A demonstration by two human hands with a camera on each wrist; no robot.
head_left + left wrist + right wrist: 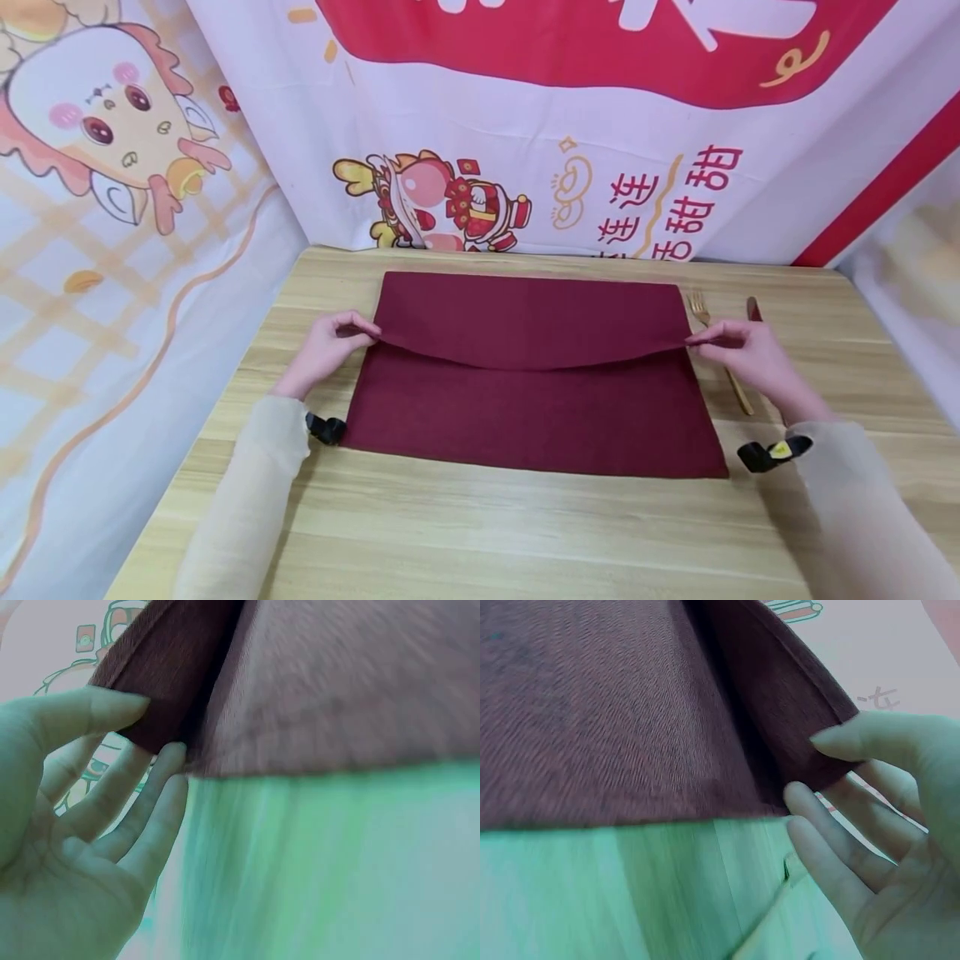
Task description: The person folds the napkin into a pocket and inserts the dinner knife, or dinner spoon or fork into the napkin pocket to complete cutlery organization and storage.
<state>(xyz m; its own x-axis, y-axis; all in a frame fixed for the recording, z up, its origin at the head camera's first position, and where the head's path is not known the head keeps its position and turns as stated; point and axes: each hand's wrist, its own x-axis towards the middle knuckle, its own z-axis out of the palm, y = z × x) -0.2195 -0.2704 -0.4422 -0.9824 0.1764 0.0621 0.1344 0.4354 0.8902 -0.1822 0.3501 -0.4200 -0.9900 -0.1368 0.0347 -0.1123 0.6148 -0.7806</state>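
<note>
A dark red cloth napkin (pixel 525 400) lies spread on the wooden table (pixel 480 533). Its far half is lifted and sags in the middle between my two hands. My left hand (pixel 358 330) pinches the cloth's left corner between thumb and fingers; the left wrist view shows the thumb on top of the red cloth (pixel 300 682) and the fingers (pixel 150 787) below it. My right hand (pixel 701 339) pinches the right corner the same way, with the thumb over the red cloth (pixel 630 712) in the right wrist view.
A gold fork (pixel 712 342) and a knife (pixel 753 310) lie on the table just right of the cloth, partly under my right hand. Printed banners (pixel 525 125) hang close behind and on both sides of the table.
</note>
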